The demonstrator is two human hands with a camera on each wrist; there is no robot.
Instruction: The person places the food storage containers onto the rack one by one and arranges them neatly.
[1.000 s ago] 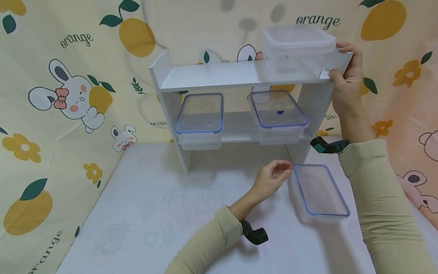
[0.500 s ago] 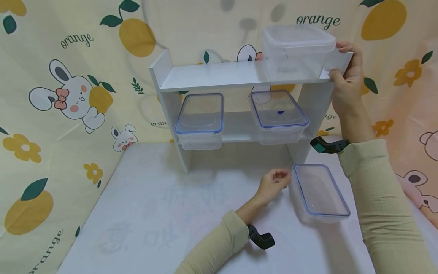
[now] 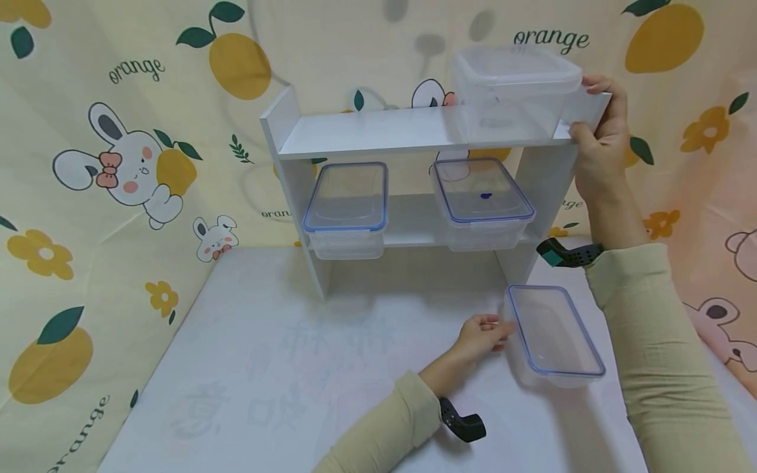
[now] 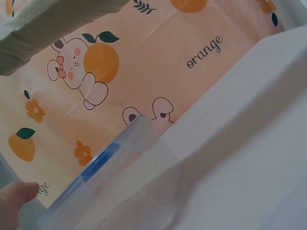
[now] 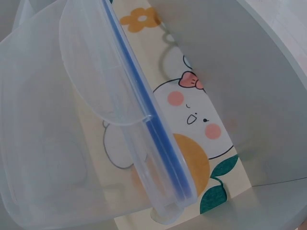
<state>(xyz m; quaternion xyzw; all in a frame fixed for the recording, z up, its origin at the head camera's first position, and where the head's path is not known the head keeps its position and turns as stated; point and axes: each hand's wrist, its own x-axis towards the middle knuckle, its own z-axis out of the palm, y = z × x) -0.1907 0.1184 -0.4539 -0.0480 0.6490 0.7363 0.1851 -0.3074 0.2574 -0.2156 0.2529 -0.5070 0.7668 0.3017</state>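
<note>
On the table, at the right, stands a clear food container [image 3: 556,332] with a blue-sealed lid. Beside its left edge is my left hand [image 3: 480,336], fingertips at the lid's rim, fingers loosely bent. A thumb [image 4: 21,194] shows next to the same container in the left wrist view. My right hand [image 3: 602,141] grips the right side panel of a white two-tier shelf [image 3: 367,135], thumb at its front edge. Close to those fingers, a deep clear container [image 3: 514,98] sits on the top tier. The right wrist view shows a clear container [image 5: 38,120] but no fingers.
Two more lidded containers stand on the lower tier: one at left [image 3: 345,203], the other at right [image 3: 485,197]. Both jut over its front edge. The white table [image 3: 266,368] spreads in front. A patterned cloth [image 3: 106,263] hangs behind.
My left hand has moved toward me along the container's left side, from its far corner to the lid's left edge. My right hand keeps its grip on the shelf panel.
</note>
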